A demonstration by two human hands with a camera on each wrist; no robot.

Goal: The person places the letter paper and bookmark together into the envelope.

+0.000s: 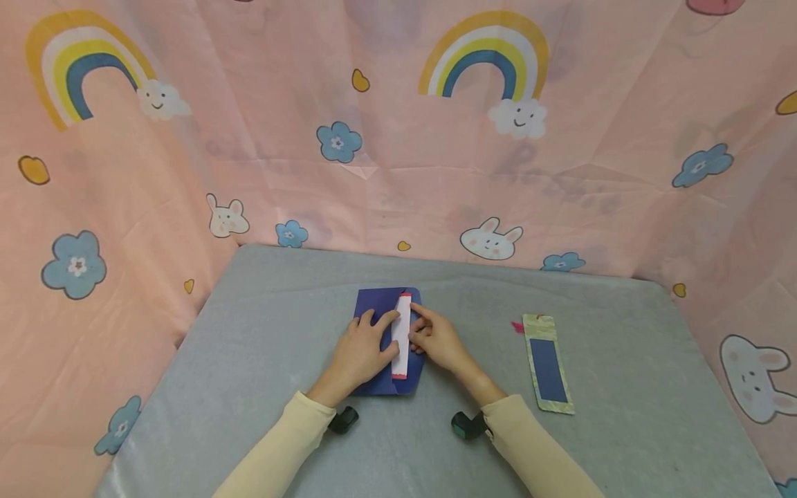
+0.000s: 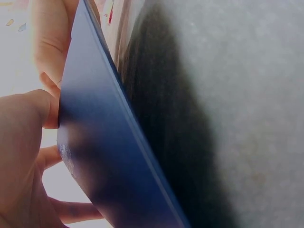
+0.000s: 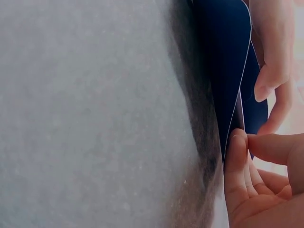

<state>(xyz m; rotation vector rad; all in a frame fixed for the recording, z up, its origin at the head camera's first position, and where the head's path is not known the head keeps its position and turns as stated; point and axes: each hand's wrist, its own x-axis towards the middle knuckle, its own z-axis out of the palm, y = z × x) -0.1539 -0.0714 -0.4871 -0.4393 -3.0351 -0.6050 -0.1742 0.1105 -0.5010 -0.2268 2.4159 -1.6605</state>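
Note:
A dark blue paper envelope [image 1: 373,379] lies in front of me, its rounded flap on the right side. At its opening shows a narrow strip of white card [image 1: 401,335] with red ends; the rest of the card is hidden. My left hand [image 1: 360,349] rests on the envelope with fingers spread, thumb and index fingertips at the strip's left edge. From the other side my right hand [image 1: 441,340] pinches the card's right edge between thumb and finger, and its index finger reaches toward the top end. In the right wrist view, the right fingertips [image 3: 237,137] meet at the card beside the flap.
A long green-bordered piece [image 1: 548,363] with a blue panel and a pink tab [image 1: 517,327] lies to the right on the grey cloth-covered table [image 1: 623,415]. Behind the table hangs a pink curtain [image 1: 386,200] with rainbows and rabbits.

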